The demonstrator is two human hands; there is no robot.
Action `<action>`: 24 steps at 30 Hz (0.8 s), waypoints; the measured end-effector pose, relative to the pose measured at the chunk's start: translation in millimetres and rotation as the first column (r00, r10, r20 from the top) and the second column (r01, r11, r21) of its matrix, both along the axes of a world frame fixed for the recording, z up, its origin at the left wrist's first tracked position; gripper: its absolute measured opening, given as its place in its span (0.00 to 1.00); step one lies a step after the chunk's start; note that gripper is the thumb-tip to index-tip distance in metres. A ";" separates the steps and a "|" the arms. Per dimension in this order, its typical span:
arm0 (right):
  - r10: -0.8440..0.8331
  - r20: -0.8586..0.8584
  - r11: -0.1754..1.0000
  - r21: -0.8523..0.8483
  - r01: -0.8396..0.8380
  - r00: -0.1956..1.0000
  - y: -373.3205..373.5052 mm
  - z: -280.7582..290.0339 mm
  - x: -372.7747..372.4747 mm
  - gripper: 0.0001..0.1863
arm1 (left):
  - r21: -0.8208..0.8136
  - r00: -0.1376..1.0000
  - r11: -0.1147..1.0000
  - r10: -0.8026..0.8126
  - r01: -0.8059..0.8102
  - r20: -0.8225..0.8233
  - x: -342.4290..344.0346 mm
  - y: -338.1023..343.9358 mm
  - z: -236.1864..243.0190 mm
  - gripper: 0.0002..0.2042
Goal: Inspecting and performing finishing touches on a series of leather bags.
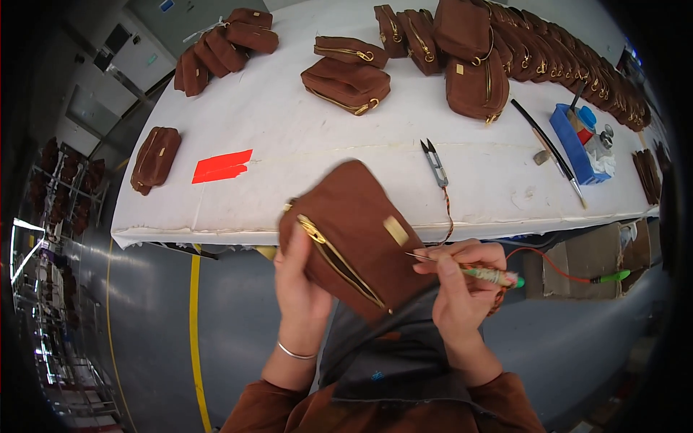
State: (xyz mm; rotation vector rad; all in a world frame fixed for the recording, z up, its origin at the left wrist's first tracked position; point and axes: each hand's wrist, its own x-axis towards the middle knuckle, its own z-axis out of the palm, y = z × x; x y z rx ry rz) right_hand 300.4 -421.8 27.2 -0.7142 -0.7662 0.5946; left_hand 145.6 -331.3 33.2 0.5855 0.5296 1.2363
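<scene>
My left hand [294, 278] grips the left side of a brown zip pouch [355, 209], its thumb beside the gold zipper pull. The pouch is tilted in front of the table's near edge, and its zipper gapes slightly. A small gold plate [395, 231] sits on its upper right face. In my right hand [465, 289] is a pen-like tool [491, 276] with a thin metal tip, a wrapped grip and a green end. Its tip points left, at the pouch's right edge; whether it touches I cannot tell. Thread snips [434, 164] on a twisted cord lie beyond the pouch.
The white table [267, 180] carries more brown pouches [346, 83], with a long row [570, 58] at the back right. A red tape patch [222, 167], a brush [552, 150] and a blue tray [577, 144] lie there too. Below, right, stands a cardboard box [577, 267].
</scene>
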 end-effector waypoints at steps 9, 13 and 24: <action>0.403 -0.283 0.709 -0.505 -0.492 0.870 -3.6 -57.1 -9.5 0.12 | -0.281 0.978 0.958 -0.006 0.065 0.206 -13.2 31.9 -31.2 0.18; 0.371 -0.325 0.697 -0.521 -0.492 0.870 8.8 -44.8 -15.1 0.15 | -0.271 0.976 0.952 -0.089 0.142 0.199 -5.9 19.3 -36.2 0.17; 0.191 -0.357 0.843 -0.417 -0.339 0.914 34.4 -39.1 -13.2 0.18 | -0.350 0.823 0.796 -0.298 0.494 0.483 7.1 -30.9 -63.3 0.23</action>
